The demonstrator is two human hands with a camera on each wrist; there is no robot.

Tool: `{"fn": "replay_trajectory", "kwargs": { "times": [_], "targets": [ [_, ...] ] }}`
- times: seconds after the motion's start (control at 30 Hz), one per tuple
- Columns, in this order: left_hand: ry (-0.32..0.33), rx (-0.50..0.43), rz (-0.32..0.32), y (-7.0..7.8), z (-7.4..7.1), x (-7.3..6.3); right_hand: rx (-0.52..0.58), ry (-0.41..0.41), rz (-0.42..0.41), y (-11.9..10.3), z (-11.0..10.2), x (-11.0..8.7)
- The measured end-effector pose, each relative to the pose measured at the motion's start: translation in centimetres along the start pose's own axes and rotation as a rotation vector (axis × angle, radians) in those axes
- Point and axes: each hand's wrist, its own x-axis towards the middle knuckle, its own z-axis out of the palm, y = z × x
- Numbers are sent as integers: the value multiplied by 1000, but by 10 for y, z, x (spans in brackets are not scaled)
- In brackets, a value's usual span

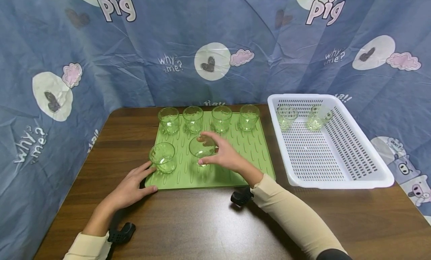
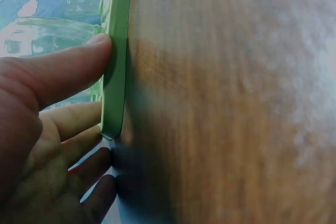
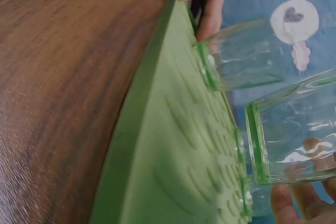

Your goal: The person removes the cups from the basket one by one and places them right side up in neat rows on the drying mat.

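Observation:
My right hand (image 1: pixel 227 154) grips a clear, green-tinted glass (image 1: pixel 198 152) by its side, thumb at the near side and fingers round the far side. In the right wrist view, the base of this held glass (image 3: pixel 299 129) is slightly raised off the green ridged mat (image 1: pixel 235 176). At the mat's front left corner lies my left hand (image 1: pixel 134 187), fingers spread and relaxed, the thumb (image 2: pixel 86 61) against the mat's edge. Beside its fingertips another glass (image 1: pixel 163 159) stands upright on the mat. Several matching glasses (image 1: pixel 221 119) stand in a row along the back of the mat.
To the right of the mat, a white perforated plastic basket (image 1: pixel 287 170) holds two more glasses, one a left glass (image 1: pixel 286 119) and one a tilted right glass (image 1: pixel 316 119). Everything sits on a brown wooden table (image 1: pixel 188 222), with a blue printed cloth (image 1: pixel 141 73) hanging behind.

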Motion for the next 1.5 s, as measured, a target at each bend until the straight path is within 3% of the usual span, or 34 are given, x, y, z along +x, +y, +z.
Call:
{"fn": "replay_trajectory", "kwargs": {
  "times": [0.4, 1.5],
  "targets": [
    [3, 0, 5, -1, 1, 0, 42, -65, 36, 16, 14, 2],
    [8, -3, 11, 0, 1, -1, -8, -70, 114, 20, 21, 3]
  ]
}}
